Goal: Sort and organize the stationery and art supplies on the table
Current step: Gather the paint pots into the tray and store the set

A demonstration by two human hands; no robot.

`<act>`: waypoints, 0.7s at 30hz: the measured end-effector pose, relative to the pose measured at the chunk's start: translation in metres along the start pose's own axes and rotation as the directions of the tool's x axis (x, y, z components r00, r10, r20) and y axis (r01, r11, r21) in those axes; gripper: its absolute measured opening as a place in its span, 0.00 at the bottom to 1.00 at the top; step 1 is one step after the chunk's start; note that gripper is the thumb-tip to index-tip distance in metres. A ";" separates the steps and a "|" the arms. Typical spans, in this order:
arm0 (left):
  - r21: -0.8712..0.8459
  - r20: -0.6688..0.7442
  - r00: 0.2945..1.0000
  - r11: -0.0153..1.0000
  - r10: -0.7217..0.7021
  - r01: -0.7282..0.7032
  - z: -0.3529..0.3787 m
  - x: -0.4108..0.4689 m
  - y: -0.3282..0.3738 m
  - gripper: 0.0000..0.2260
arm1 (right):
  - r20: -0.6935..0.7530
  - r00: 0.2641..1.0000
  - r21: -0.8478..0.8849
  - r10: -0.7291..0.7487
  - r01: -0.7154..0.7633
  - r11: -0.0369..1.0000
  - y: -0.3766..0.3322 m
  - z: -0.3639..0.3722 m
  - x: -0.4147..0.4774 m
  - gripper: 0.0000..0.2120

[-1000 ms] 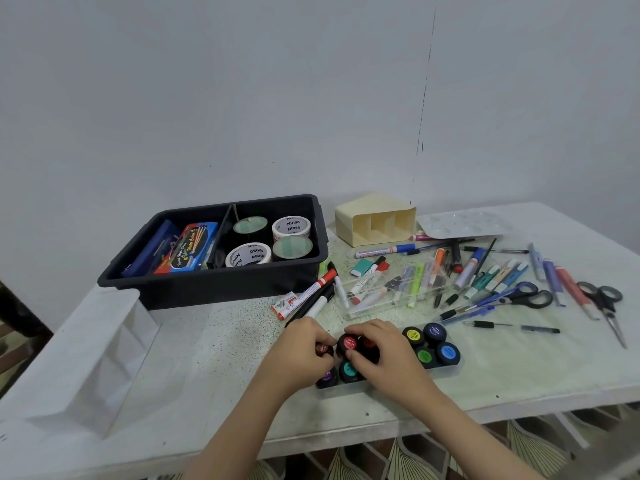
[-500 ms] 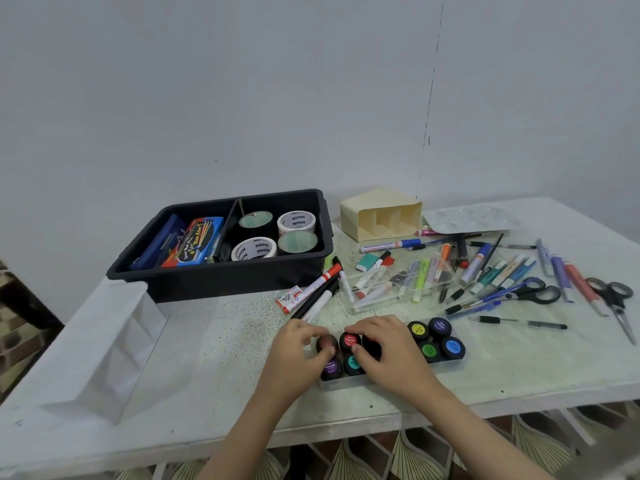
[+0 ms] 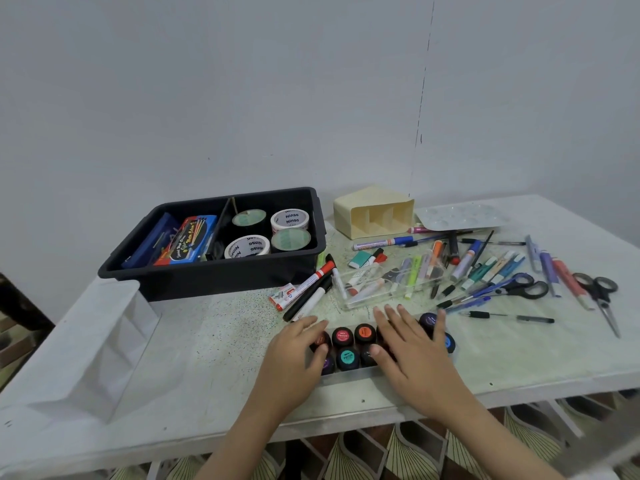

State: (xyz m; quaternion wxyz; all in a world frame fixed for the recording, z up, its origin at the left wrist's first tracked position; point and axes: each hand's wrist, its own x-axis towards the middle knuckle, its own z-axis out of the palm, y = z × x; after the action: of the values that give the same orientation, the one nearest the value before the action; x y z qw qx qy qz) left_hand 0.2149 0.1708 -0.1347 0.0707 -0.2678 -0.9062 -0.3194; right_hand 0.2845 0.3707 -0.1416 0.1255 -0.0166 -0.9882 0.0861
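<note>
Several small black paint pots (image 3: 347, 347) with coloured lids stand in two rows in a clear tray near the table's front edge. My left hand (image 3: 297, 351) lies over the tray's left end, its fingers touching the pots there. My right hand (image 3: 410, 344) lies flat with spread, straight fingers over the right half of the rows, hiding several pots. A purple pot (image 3: 429, 321) and a blue pot (image 3: 449, 342) show past its fingers. Behind the pots, markers (image 3: 313, 289) and a clear tray of pens (image 3: 388, 282) lie loose.
A black bin (image 3: 214, 275) at back left holds tape rolls (image 3: 289, 220) and a pencil box (image 3: 187, 244). A cream organiser (image 3: 375, 213), a paint palette (image 3: 457, 216), scattered pens and two scissors (image 3: 519, 289) (image 3: 601, 296) cover the right. A white holder (image 3: 104, 341) lies at the left.
My right hand has opened from curled fingers on the pots to a flat spread over them. My left hand has relaxed at the tray's left end. The view shifted slightly.
</note>
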 end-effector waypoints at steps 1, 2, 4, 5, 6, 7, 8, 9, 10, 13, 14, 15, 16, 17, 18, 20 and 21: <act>-0.044 -0.020 1.000 0.999 -0.010 0.010 0.001 -0.002 0.000 0.16 | 0.007 1.000 -0.008 0.024 -0.024 1.000 0.006 -0.002 -0.002 0.39; -0.092 -0.045 0.998 0.995 -0.039 0.035 0.002 -0.003 0.001 0.15 | 0.024 0.999 -0.009 0.048 -0.048 0.999 0.012 -0.003 -0.005 0.42; -0.167 -0.093 0.989 0.981 -0.112 0.096 0.002 -0.002 0.004 0.13 | 0.015 0.997 0.024 0.078 -0.079 0.997 0.021 -0.008 -0.008 0.43; -0.176 -0.106 0.985 0.978 -0.133 0.113 0.001 0.001 0.005 0.12 | 0.001 0.995 0.053 0.101 -0.101 0.993 0.024 -0.010 -0.008 0.42; -0.176 -0.109 0.984 0.977 -0.144 0.123 0.000 0.003 0.007 0.12 | -0.021 0.992 0.089 0.128 -0.126 0.988 0.026 -0.013 -0.008 0.40; -0.169 -0.100 0.984 0.977 -0.147 0.129 -0.002 0.006 0.008 0.12 | -0.053 0.987 0.123 0.148 -0.141 0.982 0.027 -0.014 -0.007 0.38; -0.158 -0.082 0.986 0.979 -0.145 0.131 -0.004 0.008 0.009 0.12 | -0.086 0.983 0.142 0.161 -0.148 0.979 0.029 -0.015 -0.005 0.35; -0.144 -0.064 0.988 0.981 -0.141 0.130 -0.005 0.011 0.010 0.13 | -0.120 0.978 0.147 0.171 -0.153 0.977 0.030 -0.015 -0.003 0.31; -0.129 -0.046 0.990 0.983 -0.135 0.128 -0.006 0.013 0.010 0.13 | -0.149 0.972 0.144 0.181 -0.159 0.977 0.031 -0.016 0.000 0.26; -0.074 -0.001 0.994 0.991 -0.112 0.112 -0.008 0.017 0.012 0.13 | -0.109 0.972 0.148 0.208 -0.191 0.970 0.031 -0.024 0.008 0.16; -0.059 0.014 0.995 0.993 -0.097 0.098 -0.009 0.018 0.013 0.12 | -0.084 0.975 0.140 0.204 -0.191 0.972 0.030 -0.026 0.011 0.16; -0.043 0.032 0.997 0.996 -0.077 0.078 -0.009 0.019 0.014 0.12 | -0.071 0.978 0.127 0.197 -0.187 0.974 0.030 -0.028 0.014 0.16; -0.028 0.050 0.997 0.998 -0.057 0.058 -0.009 0.020 0.014 0.11 | -0.065 0.979 0.114 0.194 -0.186 0.976 0.030 -0.029 0.016 0.16; -0.017 0.069 0.997 0.999 -0.046 0.048 -0.008 0.021 0.015 0.11 | -0.062 0.978 0.113 0.200 -0.193 0.975 0.030 -0.029 0.018 0.15; -0.009 0.089 0.995 0.999 -0.047 0.048 -0.008 0.022 0.014 0.11 | -0.067 0.975 0.124 0.212 -0.203 0.971 0.030 -0.028 0.020 0.15; -0.002 0.112 0.992 0.998 -0.064 0.065 -0.008 0.024 0.013 0.11 | -0.085 0.968 0.153 0.236 -0.221 0.963 0.032 -0.027 0.020 0.13; 0.004 0.115 0.991 0.998 -0.066 0.066 -0.008 0.025 0.012 0.11 | -0.090 0.965 0.166 0.245 -0.229 0.959 0.032 -0.027 0.021 0.13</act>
State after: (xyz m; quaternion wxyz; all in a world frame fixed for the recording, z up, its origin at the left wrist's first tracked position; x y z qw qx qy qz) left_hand 0.1997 0.1845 -0.1148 0.0077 -0.2555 -0.9172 -0.3056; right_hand 0.2717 0.4083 -0.1163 0.1690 -0.1299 -0.9611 0.1755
